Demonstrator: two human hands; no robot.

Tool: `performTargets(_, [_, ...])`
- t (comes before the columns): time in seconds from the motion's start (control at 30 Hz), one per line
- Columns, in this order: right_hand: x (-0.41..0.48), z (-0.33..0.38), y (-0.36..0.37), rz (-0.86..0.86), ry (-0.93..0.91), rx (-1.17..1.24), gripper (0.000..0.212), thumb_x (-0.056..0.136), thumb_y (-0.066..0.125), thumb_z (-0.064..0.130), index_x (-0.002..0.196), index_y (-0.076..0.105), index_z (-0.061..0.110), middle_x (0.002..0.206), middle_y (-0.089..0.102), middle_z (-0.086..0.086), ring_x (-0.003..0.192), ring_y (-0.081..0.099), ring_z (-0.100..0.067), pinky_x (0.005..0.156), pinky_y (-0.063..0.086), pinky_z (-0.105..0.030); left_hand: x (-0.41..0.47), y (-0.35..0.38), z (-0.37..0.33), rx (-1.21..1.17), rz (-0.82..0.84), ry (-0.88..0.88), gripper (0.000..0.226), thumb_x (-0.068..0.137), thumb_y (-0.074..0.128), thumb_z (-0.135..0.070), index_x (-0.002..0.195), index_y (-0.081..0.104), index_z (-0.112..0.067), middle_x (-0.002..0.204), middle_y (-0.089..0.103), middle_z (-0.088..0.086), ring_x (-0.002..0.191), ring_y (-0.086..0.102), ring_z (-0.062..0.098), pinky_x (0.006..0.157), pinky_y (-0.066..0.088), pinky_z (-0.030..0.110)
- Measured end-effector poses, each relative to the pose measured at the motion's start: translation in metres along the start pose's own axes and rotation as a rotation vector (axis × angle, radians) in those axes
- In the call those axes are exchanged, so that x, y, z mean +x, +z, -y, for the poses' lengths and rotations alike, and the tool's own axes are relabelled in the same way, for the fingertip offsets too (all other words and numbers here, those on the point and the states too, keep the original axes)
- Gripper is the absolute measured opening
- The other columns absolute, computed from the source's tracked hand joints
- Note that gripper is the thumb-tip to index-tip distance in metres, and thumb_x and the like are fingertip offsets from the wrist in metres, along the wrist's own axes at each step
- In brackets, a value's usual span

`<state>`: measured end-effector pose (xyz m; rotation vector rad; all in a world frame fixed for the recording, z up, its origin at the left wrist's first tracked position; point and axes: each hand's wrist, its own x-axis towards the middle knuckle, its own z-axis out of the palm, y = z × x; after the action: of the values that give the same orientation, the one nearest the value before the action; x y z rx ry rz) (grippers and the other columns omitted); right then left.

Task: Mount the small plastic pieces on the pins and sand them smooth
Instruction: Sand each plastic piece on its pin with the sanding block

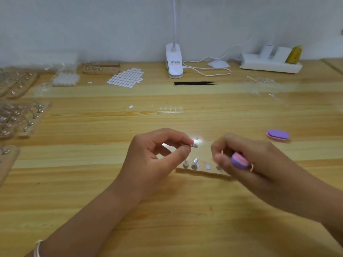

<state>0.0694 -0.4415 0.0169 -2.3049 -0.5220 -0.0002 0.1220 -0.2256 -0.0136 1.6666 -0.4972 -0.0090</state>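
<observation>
My left hand (154, 156) pinches a thin metal pin with a small pale plastic piece (194, 145) on its tip, held above the table. My right hand (246, 160), blurred, grips a purple and pink sanding block (239, 160) just right of that pin. Below the hands lies a wooden pin holder (202, 170) with two upright pins (194, 163) carrying pieces and round metal spots beside them. A clear sprue of plastic pieces (171, 110) lies farther back in the middle.
A second purple sanding block (277, 135) lies at the right. Black tweezers (194, 83), a white clip lamp (174, 62), a sheet of white stickers (126, 77) and a power strip (271, 64) sit at the back. Wooden holders with mounted pieces (20, 117) crowd the left edge.
</observation>
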Motion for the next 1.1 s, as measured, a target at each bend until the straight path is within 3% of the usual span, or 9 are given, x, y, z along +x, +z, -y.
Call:
performTargets(0.1, [0.021, 0.004, -0.002, -0.015, 0.021, 0.279, 0.016, 0.096, 0.056, 0.046, 0.084, 0.058, 0.035, 0.064, 0.045, 0.009, 0.057, 0.039, -0.012, 0.051, 0.036, -0.025, 0.0, 0.002, -0.001, -0.009, 0.004, 0.019, 0.011, 0.079, 0.072, -0.006, 0.084, 0.076, -0.015, 0.081, 0.073, -0.007, 0.07, 0.067, 0.008, 0.06, 0.052, 0.02])
performTargets(0.2, [0.032, 0.006, 0.004, 0.006, 0.036, 0.4, 0.015, 0.093, 0.059, 0.042, 0.082, 0.063, 0.032, 0.066, 0.042, -0.007, 0.06, 0.035, -0.032, 0.051, 0.033, -0.04, 0.0, 0.002, -0.002, -0.049, -0.011, 0.017, 0.012, 0.079, 0.073, -0.008, 0.083, 0.076, -0.019, 0.079, 0.073, -0.007, 0.065, 0.064, 0.003, 0.057, 0.047, 0.016])
performTargets(0.27, [0.034, 0.005, 0.005, 0.0, 0.042, 0.437, 0.013, 0.09, 0.061, 0.04, 0.08, 0.064, 0.032, 0.065, 0.038, -0.01, 0.06, 0.031, -0.031, 0.05, 0.03, -0.037, 0.0, 0.001, -0.001, -0.068, -0.02, 0.012, 0.012, 0.078, 0.073, -0.01, 0.082, 0.077, -0.021, 0.08, 0.074, -0.005, 0.071, 0.066, 0.005, 0.058, 0.048, 0.017])
performTargets(0.37, [0.036, 0.004, 0.002, 0.009, 0.035, 0.458, 0.013, 0.089, 0.063, 0.038, 0.078, 0.066, 0.032, 0.062, 0.039, 0.005, 0.058, 0.032, -0.015, 0.052, 0.031, -0.02, 0.001, 0.001, 0.0, -0.099, -0.024, -0.002, 0.011, 0.079, 0.073, -0.012, 0.083, 0.077, -0.022, 0.082, 0.075, -0.004, 0.075, 0.068, 0.007, 0.057, 0.05, 0.019])
performTargets(0.57, [0.038, 0.005, 0.001, -0.007, 0.033, 0.436, 0.012, 0.09, 0.064, 0.033, 0.08, 0.067, 0.027, 0.059, 0.04, 0.006, 0.055, 0.034, -0.01, 0.051, 0.032, -0.016, 0.001, 0.001, 0.0, -0.128, -0.02, -0.008, 0.01, 0.079, 0.073, -0.013, 0.085, 0.077, -0.02, 0.082, 0.075, -0.003, 0.074, 0.069, 0.01, 0.057, 0.05, 0.019])
performTargets(0.67, [0.037, 0.008, 0.003, -0.06, 0.036, 0.413, 0.012, 0.085, 0.066, 0.036, 0.079, 0.067, 0.026, 0.057, 0.042, -0.003, 0.052, 0.036, -0.016, 0.049, 0.034, -0.021, 0.001, 0.0, 0.001, -0.131, -0.021, -0.003, 0.011, 0.078, 0.074, -0.013, 0.085, 0.078, -0.02, 0.082, 0.075, -0.001, 0.074, 0.069, 0.011, 0.057, 0.05, 0.02])
performTargets(0.77, [0.036, 0.01, 0.006, -0.134, 0.047, 0.365, 0.015, 0.083, 0.067, 0.038, 0.079, 0.066, 0.024, 0.057, 0.045, -0.014, 0.055, 0.043, -0.036, 0.05, 0.039, -0.038, 0.001, 0.0, 0.002, -0.138, -0.014, 0.0, 0.012, 0.079, 0.074, -0.011, 0.086, 0.078, -0.019, 0.083, 0.076, 0.0, 0.076, 0.069, 0.013, 0.058, 0.05, 0.021])
performTargets(0.83, [0.035, 0.011, 0.007, -0.17, 0.051, 0.332, 0.018, 0.082, 0.066, 0.04, 0.077, 0.065, 0.023, 0.057, 0.049, -0.015, 0.057, 0.05, -0.039, 0.052, 0.043, -0.041, 0.001, 0.0, 0.002, -0.143, -0.01, 0.004, 0.011, 0.079, 0.073, -0.01, 0.086, 0.077, -0.018, 0.083, 0.075, 0.0, 0.075, 0.068, 0.011, 0.058, 0.05, 0.021])
performTargets(1.1, [0.037, 0.01, 0.007, -0.098, 0.085, 0.356, 0.015, 0.086, 0.07, 0.03, 0.08, 0.066, 0.017, 0.061, 0.053, -0.024, 0.058, 0.05, -0.038, 0.046, 0.04, -0.017, 0.001, -0.001, 0.003, -0.132, 0.004, 0.022, 0.009, 0.077, 0.074, -0.011, 0.084, 0.077, -0.016, 0.078, 0.074, -0.003, 0.07, 0.066, 0.006, 0.058, 0.05, 0.02])
